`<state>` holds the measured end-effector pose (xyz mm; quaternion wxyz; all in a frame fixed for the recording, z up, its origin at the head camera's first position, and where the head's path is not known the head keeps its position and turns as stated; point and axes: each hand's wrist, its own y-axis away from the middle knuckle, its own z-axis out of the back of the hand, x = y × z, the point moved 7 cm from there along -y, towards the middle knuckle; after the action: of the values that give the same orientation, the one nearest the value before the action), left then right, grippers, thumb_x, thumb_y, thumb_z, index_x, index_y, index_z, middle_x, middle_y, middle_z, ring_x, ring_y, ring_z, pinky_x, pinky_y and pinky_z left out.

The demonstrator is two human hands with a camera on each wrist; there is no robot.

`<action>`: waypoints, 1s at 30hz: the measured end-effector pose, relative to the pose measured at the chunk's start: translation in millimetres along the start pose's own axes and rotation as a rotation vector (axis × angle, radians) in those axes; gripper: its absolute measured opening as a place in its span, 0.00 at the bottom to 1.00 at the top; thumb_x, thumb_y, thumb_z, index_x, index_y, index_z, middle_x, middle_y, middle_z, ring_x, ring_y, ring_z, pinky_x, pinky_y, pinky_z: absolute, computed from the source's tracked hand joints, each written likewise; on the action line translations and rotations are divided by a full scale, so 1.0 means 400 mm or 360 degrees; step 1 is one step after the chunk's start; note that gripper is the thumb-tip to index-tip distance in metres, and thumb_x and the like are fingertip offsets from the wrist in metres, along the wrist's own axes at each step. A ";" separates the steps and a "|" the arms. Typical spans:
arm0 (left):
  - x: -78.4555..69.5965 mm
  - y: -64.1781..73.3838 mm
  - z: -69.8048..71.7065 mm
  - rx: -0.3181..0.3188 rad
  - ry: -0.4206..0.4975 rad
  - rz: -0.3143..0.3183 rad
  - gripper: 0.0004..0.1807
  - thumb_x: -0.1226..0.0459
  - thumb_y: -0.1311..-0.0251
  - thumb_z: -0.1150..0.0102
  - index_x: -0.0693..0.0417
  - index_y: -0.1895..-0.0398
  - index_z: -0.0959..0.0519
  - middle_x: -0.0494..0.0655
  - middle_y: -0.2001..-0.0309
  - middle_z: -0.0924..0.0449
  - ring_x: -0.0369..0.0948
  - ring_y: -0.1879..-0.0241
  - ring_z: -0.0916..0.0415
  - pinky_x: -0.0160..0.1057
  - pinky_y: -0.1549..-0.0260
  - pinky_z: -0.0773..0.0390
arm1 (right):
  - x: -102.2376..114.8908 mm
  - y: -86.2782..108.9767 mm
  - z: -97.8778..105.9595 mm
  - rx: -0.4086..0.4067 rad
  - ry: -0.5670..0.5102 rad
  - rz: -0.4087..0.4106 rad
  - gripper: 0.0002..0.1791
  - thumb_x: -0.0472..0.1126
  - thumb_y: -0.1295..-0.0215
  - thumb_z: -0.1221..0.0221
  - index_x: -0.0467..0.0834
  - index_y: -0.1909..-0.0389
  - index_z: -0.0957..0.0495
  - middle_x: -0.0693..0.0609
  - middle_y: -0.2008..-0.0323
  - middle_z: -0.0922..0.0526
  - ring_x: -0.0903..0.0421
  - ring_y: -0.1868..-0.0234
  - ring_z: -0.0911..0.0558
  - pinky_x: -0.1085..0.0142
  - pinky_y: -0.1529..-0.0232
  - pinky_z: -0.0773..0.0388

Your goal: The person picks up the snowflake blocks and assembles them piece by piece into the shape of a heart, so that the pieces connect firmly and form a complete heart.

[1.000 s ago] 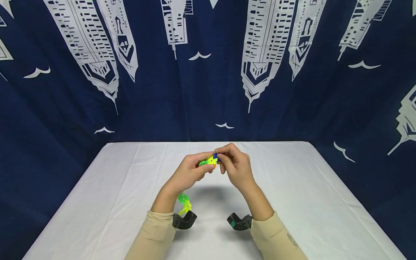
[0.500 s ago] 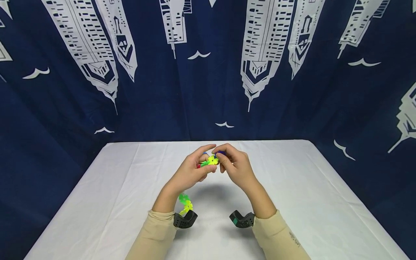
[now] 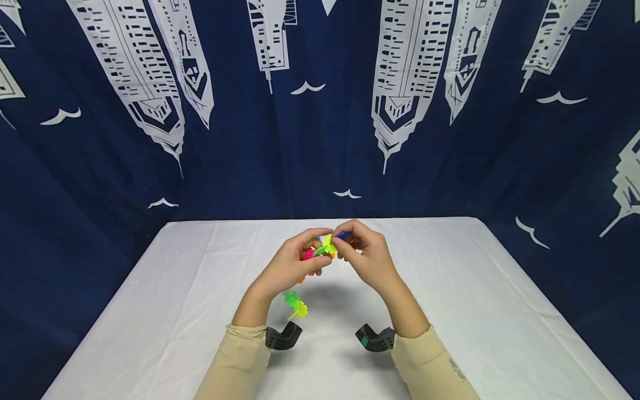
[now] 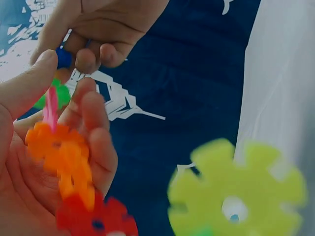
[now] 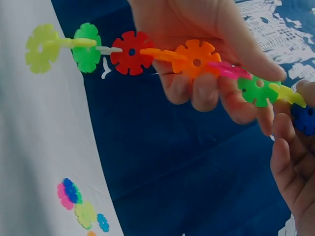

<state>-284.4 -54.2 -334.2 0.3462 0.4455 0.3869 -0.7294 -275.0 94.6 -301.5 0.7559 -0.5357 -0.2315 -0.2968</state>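
Note:
Flower-shaped plastic discs with notched rims form a chain, joined edge to edge. My left hand (image 3: pixel 287 264) holds it near one end, thumb and fingers about a green disc (image 5: pixel 258 91) and a pink disc (image 5: pixel 230 70). From there it runs past orange discs (image 5: pixel 196 60) and a red disc (image 5: pixel 132 52) to a loose yellow end (image 3: pixel 300 309) hanging below my left wrist. Thumb and fingers of my right hand (image 3: pixel 369 256) pinch a blue disc (image 5: pixel 306 120) against the yellow disc (image 5: pixel 289 94) at the held end. Whether the notches interlock is hidden by fingertips.
Several loose discs, among them a yellow disc (image 5: pixel 85 213) and a small blue disc (image 5: pixel 103 222), lie on the white tablecloth (image 3: pixel 200 311) in the right wrist view. A dark blue curtain (image 3: pixel 320 139) hangs behind the table. Each wrist wears a black band (image 3: pixel 283 336).
The chain has turned in my left hand, bringing pink and orange discs into sight. Its hanging end has swung to the right. The blue disc has moved slightly right in my right fingers.

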 end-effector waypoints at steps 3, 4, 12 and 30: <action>0.004 -0.002 0.010 -0.0040 -0.0047 0.0014 0.29 0.65 0.36 0.35 0.47 0.32 0.30 0.53 0.59 0.20 0.53 0.66 0.19 0.34 0.70 0.22 | -0.003 -0.007 0.023 -0.0082 -0.0034 -0.0004 0.03 0.29 0.34 0.39 0.36 0.62 0.23 0.43 0.70 0.18 0.59 0.77 0.21 0.70 0.74 0.21; 0.006 -0.003 0.013 -0.0053 -0.0057 0.0017 0.29 0.65 0.36 0.35 0.47 0.32 0.30 0.53 0.60 0.19 0.53 0.65 0.19 0.35 0.67 0.21 | -0.004 -0.011 0.031 -0.0112 -0.0047 -0.0004 0.03 0.28 0.34 0.39 0.36 0.62 0.23 0.43 0.70 0.19 0.59 0.77 0.20 0.70 0.74 0.21; 0.026 -0.002 0.046 -0.0193 -0.0142 0.0101 0.29 0.63 0.35 0.37 0.49 0.32 0.33 0.51 0.55 0.17 0.45 0.59 0.24 0.37 0.59 0.23 | -0.006 -0.025 0.108 -0.0426 -0.0203 -0.0058 0.05 0.30 0.33 0.40 0.31 0.60 0.24 0.51 0.68 0.18 0.60 0.78 0.18 0.72 0.76 0.21; 0.054 0.001 0.084 -0.0289 0.0241 0.0123 0.17 0.63 0.32 0.40 0.57 0.44 0.28 0.47 0.56 0.13 0.39 0.57 0.18 0.36 0.54 0.18 | -0.038 -0.011 0.166 -0.0635 -0.0295 -0.0174 0.08 0.28 0.35 0.39 0.26 0.60 0.25 0.57 0.64 0.17 0.61 0.70 0.18 0.75 0.67 0.20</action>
<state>-304.6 -87.2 -344.1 0.3828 0.4807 0.4589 -0.6417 -291.1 159.5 -287.2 0.5933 -0.6863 -0.2654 -0.3265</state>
